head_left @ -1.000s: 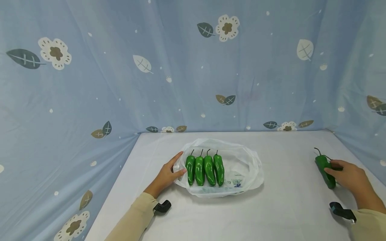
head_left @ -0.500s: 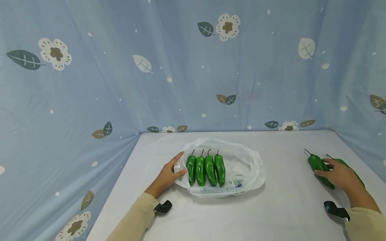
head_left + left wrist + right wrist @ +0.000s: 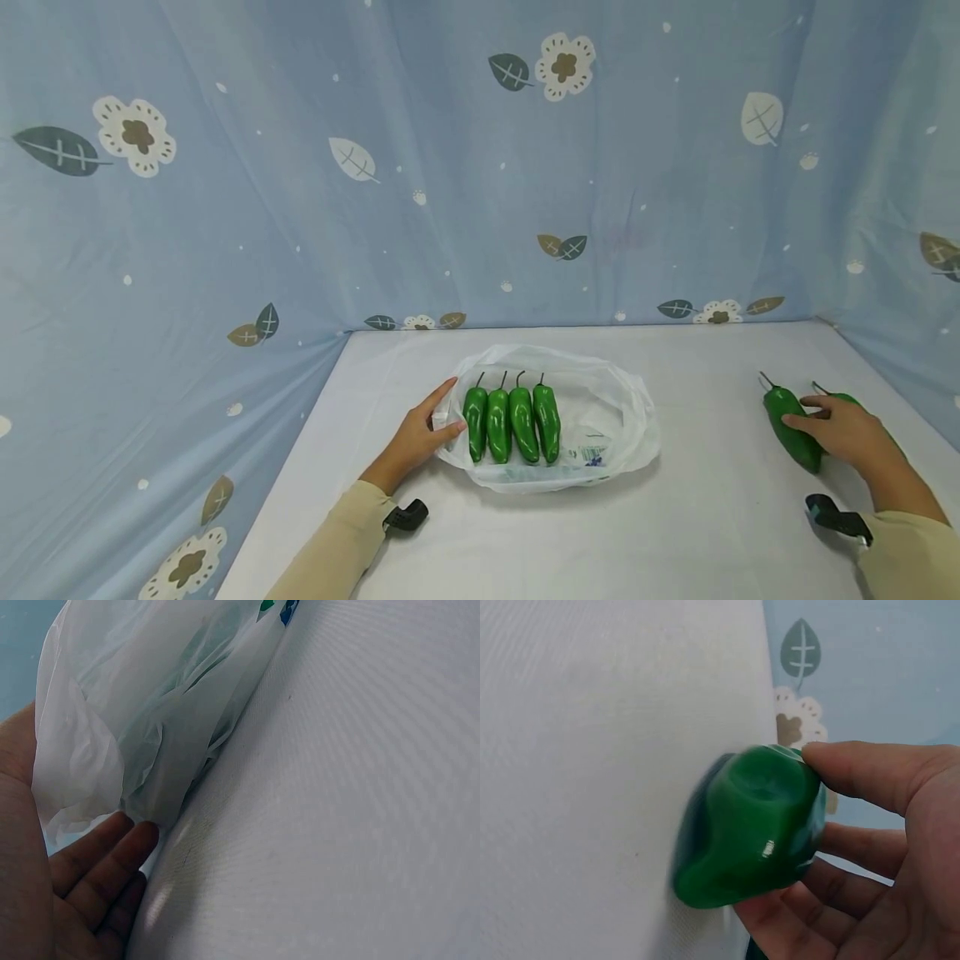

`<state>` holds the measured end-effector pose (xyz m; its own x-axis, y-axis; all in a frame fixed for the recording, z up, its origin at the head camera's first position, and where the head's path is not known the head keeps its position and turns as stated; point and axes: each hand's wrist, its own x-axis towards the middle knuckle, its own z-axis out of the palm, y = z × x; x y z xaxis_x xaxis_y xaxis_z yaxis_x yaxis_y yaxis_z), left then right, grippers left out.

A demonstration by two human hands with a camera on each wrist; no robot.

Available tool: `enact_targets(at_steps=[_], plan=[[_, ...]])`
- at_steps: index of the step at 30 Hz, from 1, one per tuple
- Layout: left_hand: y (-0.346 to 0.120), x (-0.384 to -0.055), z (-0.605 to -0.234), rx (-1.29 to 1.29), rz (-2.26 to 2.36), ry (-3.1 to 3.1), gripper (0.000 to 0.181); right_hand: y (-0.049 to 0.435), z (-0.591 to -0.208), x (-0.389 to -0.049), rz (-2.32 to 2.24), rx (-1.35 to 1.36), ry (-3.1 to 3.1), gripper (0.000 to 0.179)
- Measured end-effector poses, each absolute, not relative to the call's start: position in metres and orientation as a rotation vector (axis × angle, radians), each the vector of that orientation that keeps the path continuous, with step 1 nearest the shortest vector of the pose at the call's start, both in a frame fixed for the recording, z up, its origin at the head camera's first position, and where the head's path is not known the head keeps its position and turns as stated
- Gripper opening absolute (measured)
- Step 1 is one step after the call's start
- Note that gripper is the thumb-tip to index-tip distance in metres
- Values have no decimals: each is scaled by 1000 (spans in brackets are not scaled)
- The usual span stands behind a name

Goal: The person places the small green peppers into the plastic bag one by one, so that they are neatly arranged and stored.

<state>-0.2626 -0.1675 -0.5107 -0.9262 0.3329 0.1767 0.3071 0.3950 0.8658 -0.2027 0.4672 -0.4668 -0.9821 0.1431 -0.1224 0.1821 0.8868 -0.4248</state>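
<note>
A white plastic bag (image 3: 637, 425) lies with its mouth spread on the table. Inside its left half, several green peppers (image 3: 522, 423) lie side by side, stems pointing away from me. My left hand (image 3: 415, 435) holds the bag's left rim, thumb on the inner side; in the left wrist view its fingers (image 3: 105, 870) lie against the outside of the plastic. Far to the right, my right hand (image 3: 847, 429) grips another green pepper (image 3: 757, 832) between thumb and fingers, close to the tabletop. One more green pepper (image 3: 846, 398) lies beyond it, partly hidden by that hand.
The white-covered table (image 3: 712, 533) meets a blue patterned curtain (image 3: 637, 167) at its back and sides. Both wrists wear small black cameras, the left wrist camera (image 3: 406, 516) and the right wrist camera (image 3: 836, 517).
My right hand has shifted left with its pepper, so the two peppers on the right now lie apart. The gripped pepper has turned slightly. My left hand and the bag have stayed put.
</note>
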Motion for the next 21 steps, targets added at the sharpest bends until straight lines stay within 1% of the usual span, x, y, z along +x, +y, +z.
enact_targets(at_steps=[5,11,17,21], plan=[[-168,-263,-510,606,1602,2618,76,467,-465,-202,-753,227,2939,89],[-167,-263,-510,608,1601,2616,76,459,-465,-200,-903,298,2901,90],[-167,-261,-511,587,1590,2631,76,445,-463,-196,-1099,241,2860,88],[-167,-261,-510,575,1578,2627,77,437,-460,-193,-1152,222,2838,87]])
